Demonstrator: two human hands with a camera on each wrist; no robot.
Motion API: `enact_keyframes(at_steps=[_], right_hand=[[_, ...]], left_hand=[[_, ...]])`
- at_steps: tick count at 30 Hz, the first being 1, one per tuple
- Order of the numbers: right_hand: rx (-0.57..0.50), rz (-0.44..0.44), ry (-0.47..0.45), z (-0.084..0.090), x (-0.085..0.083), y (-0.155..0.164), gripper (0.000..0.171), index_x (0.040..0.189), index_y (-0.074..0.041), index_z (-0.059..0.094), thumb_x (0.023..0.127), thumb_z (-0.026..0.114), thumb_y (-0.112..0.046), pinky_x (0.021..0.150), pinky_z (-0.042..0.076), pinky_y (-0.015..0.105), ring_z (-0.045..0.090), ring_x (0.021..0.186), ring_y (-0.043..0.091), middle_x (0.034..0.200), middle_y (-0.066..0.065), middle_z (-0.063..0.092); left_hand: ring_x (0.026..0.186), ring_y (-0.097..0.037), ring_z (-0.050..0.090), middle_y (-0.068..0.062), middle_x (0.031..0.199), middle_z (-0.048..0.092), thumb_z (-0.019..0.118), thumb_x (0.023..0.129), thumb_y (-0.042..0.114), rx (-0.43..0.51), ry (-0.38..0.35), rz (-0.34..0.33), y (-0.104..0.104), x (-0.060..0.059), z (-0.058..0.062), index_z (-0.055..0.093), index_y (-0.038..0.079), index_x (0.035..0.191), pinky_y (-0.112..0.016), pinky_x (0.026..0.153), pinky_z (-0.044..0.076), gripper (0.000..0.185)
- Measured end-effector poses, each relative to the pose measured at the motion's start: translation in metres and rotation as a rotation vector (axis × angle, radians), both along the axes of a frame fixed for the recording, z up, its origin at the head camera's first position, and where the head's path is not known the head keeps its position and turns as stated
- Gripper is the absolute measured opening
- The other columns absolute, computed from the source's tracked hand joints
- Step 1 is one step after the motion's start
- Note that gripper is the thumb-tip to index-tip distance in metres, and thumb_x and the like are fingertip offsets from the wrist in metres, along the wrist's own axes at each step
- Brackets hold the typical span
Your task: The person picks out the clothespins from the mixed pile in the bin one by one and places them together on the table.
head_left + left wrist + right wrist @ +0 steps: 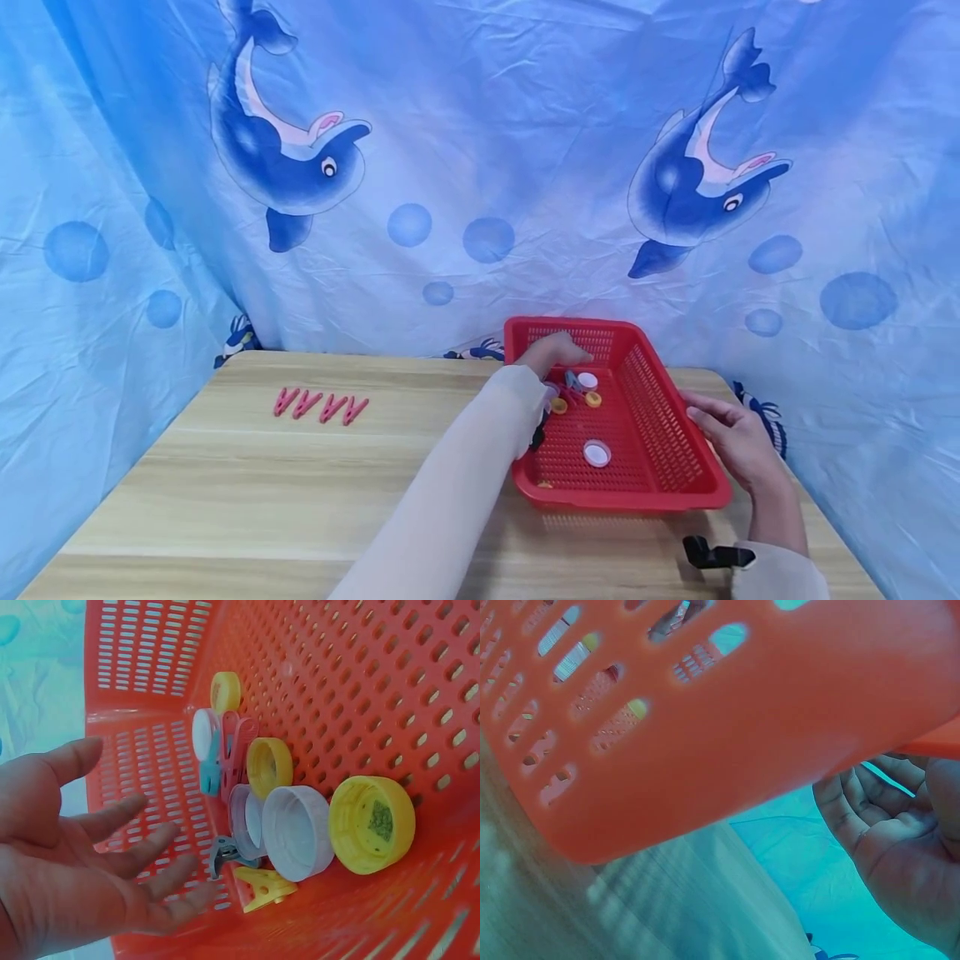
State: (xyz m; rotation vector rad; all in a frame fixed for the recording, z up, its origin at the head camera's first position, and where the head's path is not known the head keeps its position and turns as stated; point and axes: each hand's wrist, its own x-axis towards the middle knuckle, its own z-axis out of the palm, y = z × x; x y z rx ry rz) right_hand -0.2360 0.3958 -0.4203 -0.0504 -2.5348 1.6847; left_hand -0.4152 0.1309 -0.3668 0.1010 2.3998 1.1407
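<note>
red basket holds bottle caps and clothespins — left hand inside.

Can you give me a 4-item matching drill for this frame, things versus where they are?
Things:
1. pink clothespins
2. bottle caps
3. left hand
4. right hand

Places:
A. at the basket's outer right rim
B. in a row on the bare table, left side
C. reaching into the red basket, fingers spread
D. lying in the basket

Pairs: 1-B, 2-D, 3-C, 4-A
</note>
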Motion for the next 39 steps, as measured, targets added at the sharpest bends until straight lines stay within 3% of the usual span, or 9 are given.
enact_keyframes(at_steps=[8, 14, 16, 18, 21, 25, 32, 36, 39], right_hand=[[-0.03, 0.009, 0.022, 0.001, 0.0, -0.002, 0.061, 0.151, -0.002, 0.048, 0.104, 0.06, -0.039, 0.084, 0.057, 0.023, 0.064, 0.105, -0.003, 0.12, -0.018, 0.065], [-0.028, 0.002, 0.007, 0.001, 0.0, -0.003, 0.062, 0.151, -0.004, 0.048, 0.103, 0.061, -0.041, 0.084, 0.057, 0.023, 0.064, 0.105, -0.003, 0.12, -0.018, 0.064], [-0.024, 0.0, 0.006, 0.001, 0.0, -0.003, 0.062, 0.151, -0.004, 0.048, 0.103, 0.061, -0.041, 0.083, 0.057, 0.023, 0.064, 0.104, -0.003, 0.12, -0.019, 0.064], [-0.03, 0.003, 0.008, 0.002, 0.0, -0.002, 0.062, 0.151, -0.003, 0.048, 0.103, 0.061, -0.04, 0.083, 0.057, 0.023, 0.064, 0.104, -0.003, 0.119, -0.02, 0.064], [-0.035, 0.002, 0.004, 0.002, 0.0, -0.002, 0.063, 0.151, -0.003, 0.048, 0.103, 0.061, -0.041, 0.083, 0.057, 0.022, 0.063, 0.104, -0.004, 0.118, -0.021, 0.064], [-0.033, -0.005, -0.004, 0.001, 0.0, -0.003, 0.064, 0.151, -0.003, 0.048, 0.102, 0.061, -0.042, 0.084, 0.057, 0.022, 0.063, 0.105, -0.005, 0.119, -0.02, 0.064], [-0.029, -0.013, -0.018, 0.0, -0.001, -0.002, 0.062, 0.152, -0.006, 0.048, 0.102, 0.061, -0.042, 0.084, 0.057, 0.022, 0.062, 0.105, -0.006, 0.123, -0.018, 0.062], [-0.037, -0.012, -0.027, -0.002, -0.002, -0.001, 0.061, 0.152, -0.008, 0.049, 0.102, 0.061, -0.041, 0.085, 0.057, 0.023, 0.062, 0.105, -0.006, 0.125, -0.019, 0.061], [-0.038, -0.009, -0.027, -0.003, -0.002, 0.0, 0.06, 0.152, -0.009, 0.048, 0.102, 0.061, -0.041, 0.085, 0.057, 0.023, 0.062, 0.106, -0.006, 0.126, -0.019, 0.061]], left_hand=[[0.115, -0.025, 0.057, -0.002, 0.116, 0.064, 0.086, 0.083, 0.029, -0.095, -0.081, 0.002, 0.004, -0.01, -0.008, 0.065, 0.022, 0.122, -0.05, 0.098, 0.051, 0.045], [0.113, -0.028, 0.056, -0.005, 0.119, 0.061, 0.086, 0.082, 0.032, -0.129, -0.171, 0.046, 0.014, -0.032, -0.03, 0.067, 0.022, 0.123, -0.052, 0.097, 0.05, 0.047], [0.11, -0.029, 0.058, -0.007, 0.117, 0.062, 0.086, 0.082, 0.033, -0.123, -0.178, 0.042, 0.013, -0.026, -0.029, 0.068, 0.021, 0.121, -0.053, 0.095, 0.052, 0.045], [0.108, -0.031, 0.061, -0.009, 0.118, 0.063, 0.087, 0.081, 0.031, -0.1, -0.23, 0.04, 0.005, -0.004, -0.011, 0.066, 0.019, 0.119, -0.054, 0.091, 0.055, 0.045], [0.103, -0.031, 0.065, -0.01, 0.116, 0.065, 0.088, 0.08, 0.031, -0.123, -0.263, -0.017, -0.002, 0.011, -0.001, 0.065, 0.018, 0.116, -0.053, 0.086, 0.058, 0.046], [0.103, -0.027, 0.065, -0.008, 0.115, 0.066, 0.085, 0.083, 0.037, -0.155, -0.269, -0.143, -0.003, 0.009, -0.006, 0.064, 0.018, 0.121, -0.05, 0.09, 0.057, 0.047], [0.106, -0.034, 0.062, -0.014, 0.115, 0.064, 0.084, 0.085, 0.026, -0.08, -0.357, -0.202, -0.001, 0.016, -0.006, 0.06, 0.011, 0.126, -0.052, 0.085, 0.059, 0.05], [0.108, -0.032, 0.062, -0.013, 0.116, 0.065, 0.076, 0.092, 0.024, -0.08, -0.318, -0.333, -0.002, 0.016, -0.006, 0.063, 0.009, 0.124, -0.048, 0.084, 0.06, 0.038], [0.102, -0.03, 0.064, -0.011, 0.111, 0.068, 0.076, 0.092, 0.023, -0.103, -0.215, -0.37, -0.005, 0.015, -0.009, 0.071, 0.012, 0.116, -0.044, 0.084, 0.059, 0.027]])
